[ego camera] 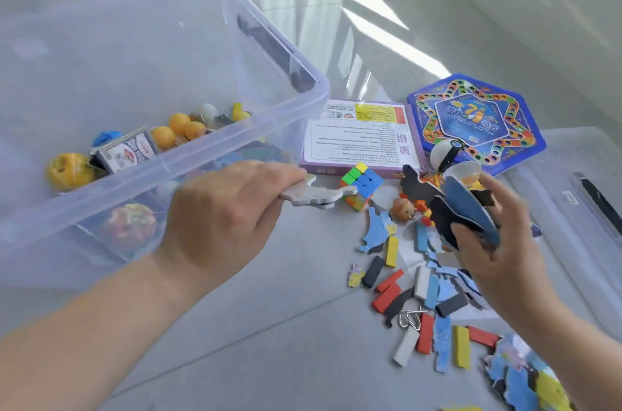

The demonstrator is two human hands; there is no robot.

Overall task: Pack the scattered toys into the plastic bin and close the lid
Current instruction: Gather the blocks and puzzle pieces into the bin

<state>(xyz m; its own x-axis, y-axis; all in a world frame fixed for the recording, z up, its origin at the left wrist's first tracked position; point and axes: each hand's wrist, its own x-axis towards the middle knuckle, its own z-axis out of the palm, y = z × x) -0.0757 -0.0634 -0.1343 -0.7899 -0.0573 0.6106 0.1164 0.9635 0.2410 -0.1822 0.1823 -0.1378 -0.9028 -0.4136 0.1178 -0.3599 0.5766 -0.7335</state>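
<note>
Left hand: the left hand [222,218] pinches a flat grey puzzle piece [319,195] between thumb and curled fingers, just in front of the bin's near wall.
Grey piece axis: its long axis runs 9 to 3 o'clock, and the free end points at 3 o'clock toward the colour cube [363,183].
Right hand: the right hand [498,252] has its fingers wrapped round a stack of blue and dark puzzle pieces [468,205], held tilted above the floor.
Plastic bin: the plastic bin [215,154] stands open at 10 o'clock from the left hand. It already holds orange balls [178,122] and a card deck [126,151].
Lid: the lid [565,181] lies flat on the floor at 3 o'clock, beyond the right hand.
Deciding relation: the bin's opening lies up and toward 10 o'clock from the left grip. The left hand is much nearer to it than the right, whose load would have to cross past the left hand toward 9 o'clock.
Likely step: the grey piece probably goes over the rim first, and the stack after it.
Still scattered: dominoes [392,250], loose puzzle pieces, a small orange figure [404,208], a purple box [356,141] and a hexagonal game board [471,117] remain on the floor at 1 to 5 o'clock.
Uncertain: motion blur may hide a second piece under the grey one.
</note>
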